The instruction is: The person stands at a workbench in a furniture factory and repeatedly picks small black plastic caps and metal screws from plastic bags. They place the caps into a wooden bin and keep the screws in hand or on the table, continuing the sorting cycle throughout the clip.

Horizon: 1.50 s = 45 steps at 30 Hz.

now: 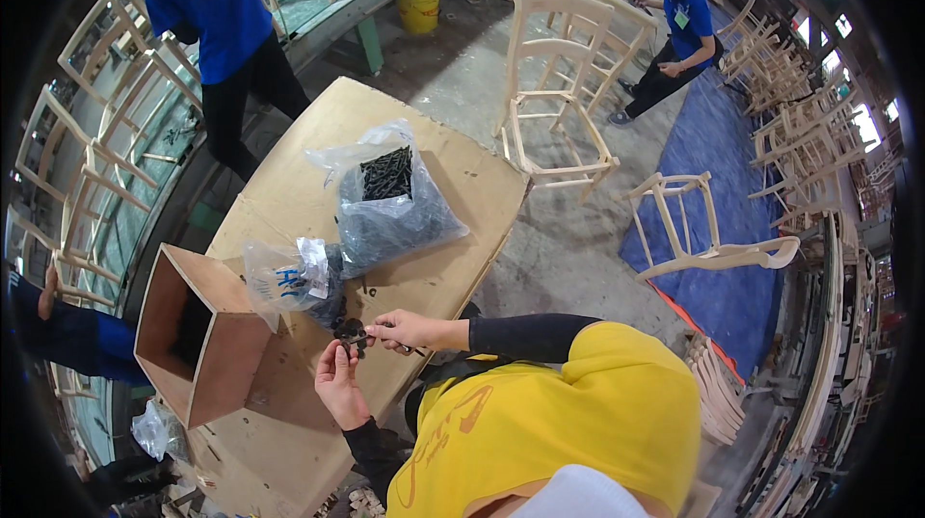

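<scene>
My left hand (339, 385) is closed, its thumb and fingertips pinching a small dark piece of hardware close to my right hand. My right hand (407, 329) is closed as well, around a thin dark metal piece whose end shows below the fingers. The exact kind of either piece is too small to tell. Beside the fingertips lie dark small parts (353, 327) on the cardboard-covered table (462, 157). Just beyond is a clear plastic bag (279, 277) with a white label and blue marking. A larger open bag (409, 234) behind it is full of black screws (386, 174).
An open wooden box (226, 364) stands left of my hands. Unfinished chair frames (559, 99) are on the floor, with another (708, 234) on a blue sheet (718, 306). A person in blue (217, 17) works at the far left; another person (686, 22) stands far right.
</scene>
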Motion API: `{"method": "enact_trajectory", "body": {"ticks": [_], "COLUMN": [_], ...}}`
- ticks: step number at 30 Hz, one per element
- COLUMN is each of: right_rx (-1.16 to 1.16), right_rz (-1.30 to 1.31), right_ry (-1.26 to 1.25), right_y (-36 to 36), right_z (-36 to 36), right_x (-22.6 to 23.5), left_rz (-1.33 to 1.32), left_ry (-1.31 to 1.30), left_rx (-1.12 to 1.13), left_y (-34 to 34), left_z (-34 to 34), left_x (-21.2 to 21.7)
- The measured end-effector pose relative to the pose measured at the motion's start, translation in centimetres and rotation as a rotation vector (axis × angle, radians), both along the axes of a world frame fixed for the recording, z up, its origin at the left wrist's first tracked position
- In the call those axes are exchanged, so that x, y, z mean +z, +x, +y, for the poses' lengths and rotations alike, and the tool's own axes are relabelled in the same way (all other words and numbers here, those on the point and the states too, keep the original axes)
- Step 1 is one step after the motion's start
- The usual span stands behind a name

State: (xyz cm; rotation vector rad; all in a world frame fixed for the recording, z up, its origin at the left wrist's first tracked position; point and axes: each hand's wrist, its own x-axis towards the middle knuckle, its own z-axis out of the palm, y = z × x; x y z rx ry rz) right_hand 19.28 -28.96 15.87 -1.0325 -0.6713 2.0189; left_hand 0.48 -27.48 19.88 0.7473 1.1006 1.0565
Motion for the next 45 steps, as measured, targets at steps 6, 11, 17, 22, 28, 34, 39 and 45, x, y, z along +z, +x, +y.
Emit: {"method": "enact_trajectory", "body": {"ticks": [6,11,17,22,28,34,39,45], "right_rx": [0.014,-0.022,-0.012,-0.013,0.03,0.008,-0.094,-0.198], "right_rz": [-0.015,0.016,0.085,0.115,0.05,-0.191,0.02,0.178], "right_ry": [0.019,-0.009,-0.056,-0.061,-0.058,-0.042,-0.096,-0.053], "right_y": [-0.5,-0.8,-1.1,-0.9,-0.5,-1.4,-0.4,0.3], "right_z": [0.1,0.3,0.7,1.1,0.9,1.7,1.9,1.9], "right_x": [-0.1,-0.3,-0.2,-0.1,0.3,-1.1,-0.8,-0.1], "left_rz": [0.184,0.313,0.299,0.41,0.594,0.788,1.027,-0.051], "left_ry": [0.125,0.184,0.179,0.339,0.424,0.635,0.889,0.383], "left_rx": [0.003,-0.029,-0.002,0.028,-0.068,0.01,0.473,0.208], "left_y": [1.4,1.5,1.8,2.3,1.9,-2.7,-10.3,-10.5], "left_z": [-0.1,0.2,0.3,0.4,0.7,5.4,15.1,12.9], "left_x": [1.0,1.5,1.3,0.8,1.0,3.8,10.5,9.0]}}
